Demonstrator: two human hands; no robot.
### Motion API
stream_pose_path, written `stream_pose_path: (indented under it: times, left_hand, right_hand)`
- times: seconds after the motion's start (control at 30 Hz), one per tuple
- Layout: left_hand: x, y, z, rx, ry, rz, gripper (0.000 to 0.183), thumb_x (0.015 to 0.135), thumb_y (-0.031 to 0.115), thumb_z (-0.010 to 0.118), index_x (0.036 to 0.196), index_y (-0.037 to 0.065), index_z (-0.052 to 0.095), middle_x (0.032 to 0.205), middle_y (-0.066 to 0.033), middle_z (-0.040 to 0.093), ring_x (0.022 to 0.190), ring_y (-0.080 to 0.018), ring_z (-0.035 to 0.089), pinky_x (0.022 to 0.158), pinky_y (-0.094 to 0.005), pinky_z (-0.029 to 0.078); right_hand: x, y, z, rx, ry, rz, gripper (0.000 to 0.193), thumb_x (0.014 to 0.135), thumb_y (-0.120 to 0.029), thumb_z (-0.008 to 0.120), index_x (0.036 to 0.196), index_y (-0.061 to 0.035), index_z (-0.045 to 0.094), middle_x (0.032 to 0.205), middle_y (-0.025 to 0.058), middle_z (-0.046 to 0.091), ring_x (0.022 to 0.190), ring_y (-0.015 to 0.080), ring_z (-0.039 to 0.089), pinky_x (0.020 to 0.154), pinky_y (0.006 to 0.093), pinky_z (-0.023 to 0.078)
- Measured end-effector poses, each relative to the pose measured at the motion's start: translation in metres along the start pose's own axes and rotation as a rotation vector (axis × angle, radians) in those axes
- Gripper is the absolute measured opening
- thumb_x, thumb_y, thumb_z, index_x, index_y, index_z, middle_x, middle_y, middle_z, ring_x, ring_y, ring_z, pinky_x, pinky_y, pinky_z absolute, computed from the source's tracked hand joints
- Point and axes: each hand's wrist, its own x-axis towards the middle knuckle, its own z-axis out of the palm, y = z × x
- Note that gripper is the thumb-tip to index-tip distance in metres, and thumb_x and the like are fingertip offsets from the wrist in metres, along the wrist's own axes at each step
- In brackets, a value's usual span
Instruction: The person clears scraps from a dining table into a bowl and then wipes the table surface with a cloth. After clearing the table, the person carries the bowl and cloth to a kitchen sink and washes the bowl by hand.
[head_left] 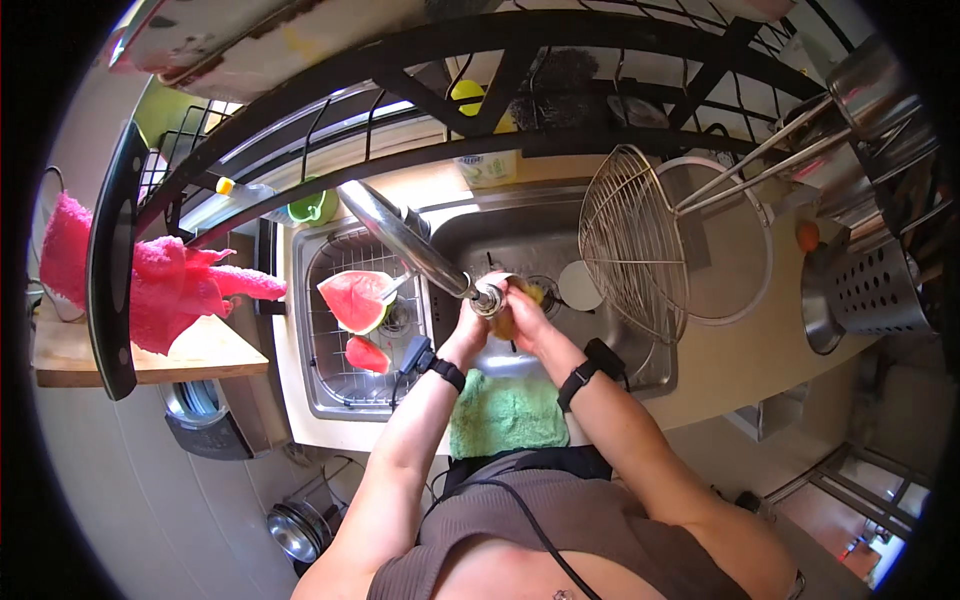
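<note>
My left hand (468,332) and my right hand (527,318) are close together over the right basin (455,225), just under the spout of the metal faucet (410,240). Their fingers curl around something pale with yellowish-brown parts, mostly hidden by the faucet head and the hands, so its kind cannot be made out. Beyond my right hand, a white round piece (580,287) lies in the same basin. In the left basin, a large watermelon wedge (355,297) and a smaller red watermelon piece (366,354) rest on a wire rack (325,355).
A green towel (505,415) hangs over the sink's front edge. A wire strainer (635,245) juts in at right, near a perforated metal holder (880,290). A black dish rack (500,45) crosses overhead. Pink cloths (165,285) and a black-handled knife (117,260) are at left.
</note>
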Motion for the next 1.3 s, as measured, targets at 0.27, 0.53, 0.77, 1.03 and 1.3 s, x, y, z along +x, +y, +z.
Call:
stream_pose_path:
  times: [0.27, 0.53, 0.77, 1.03, 1.3]
  left_hand:
    - [0.006, 0.002, 0.004, -0.077, 0.052, -0.167, 0.04, 0.079, 0.038, 0.065, 0.108, 0.011, 0.059, 0.089, -0.001, 0.061, 0.071, -0.0099, 0.058, 0.05, -0.024, 0.045]
    - [0.027, -0.013, -0.011, 0.142, 0.05, -0.1, 0.045, 0.078, 0.044, 0.065, 0.107, 0.011, 0.056, 0.093, -0.0043, 0.06, 0.083, -0.0148, 0.059, 0.064, -0.0331, 0.05]
    - [0.006, 0.003, 0.022, -0.228, -0.088, -0.252, 0.047, 0.083, 0.053, 0.054, 0.107, 0.012, 0.058, 0.099, -0.0039, 0.062, 0.085, -0.0163, 0.06, 0.069, -0.0319, 0.05]
    - [-0.003, 0.017, 0.006, -0.233, -0.08, -0.3, 0.041, 0.082, 0.044, 0.06, 0.105, 0.01, 0.06, 0.098, -0.0043, 0.064, 0.089, -0.0161, 0.061, 0.078, -0.0324, 0.05]
    - [0.018, 0.007, 0.008, -0.184, -0.129, -0.253, 0.033, 0.079, 0.029, 0.068, 0.104, 0.009, 0.061, 0.092, -0.0046, 0.065, 0.081, -0.0142, 0.062, 0.069, -0.028, 0.052]
  right_hand:
    - [-0.058, -0.065, -0.015, -1.7, 0.099, -0.277, 0.023, 0.08, -0.024, 0.057, 0.092, -0.0047, 0.061, 0.084, 0.0121, 0.062, 0.078, 0.0216, 0.062, 0.073, 0.0356, 0.049]
    - [-0.092, -0.094, -0.038, -0.417, -0.196, -0.075, 0.057, 0.076, 0.004, 0.058, 0.127, -0.0077, 0.037, 0.113, 0.0089, 0.05, 0.106, 0.0194, 0.051, 0.094, 0.0328, 0.041]
    - [-0.024, -0.031, -0.011, 0.116, -0.092, -0.132, 0.042, 0.084, 0.004, 0.053, 0.123, -0.0057, 0.04, 0.119, 0.0095, 0.05, 0.111, 0.0202, 0.049, 0.095, 0.0344, 0.041]
    - [-0.012, -0.017, -0.004, -1.468, 0.073, -0.829, 0.039, 0.075, -0.003, 0.057, 0.111, -0.001, 0.046, 0.108, 0.0193, 0.054, 0.1, 0.0354, 0.053, 0.085, 0.0375, 0.044]
    - [-0.006, -0.023, -0.015, -0.652, -0.022, -0.191, 0.025, 0.082, -0.024, 0.056, 0.097, -0.005, 0.062, 0.093, 0.0142, 0.062, 0.089, 0.0183, 0.058, 0.081, 0.0304, 0.044]
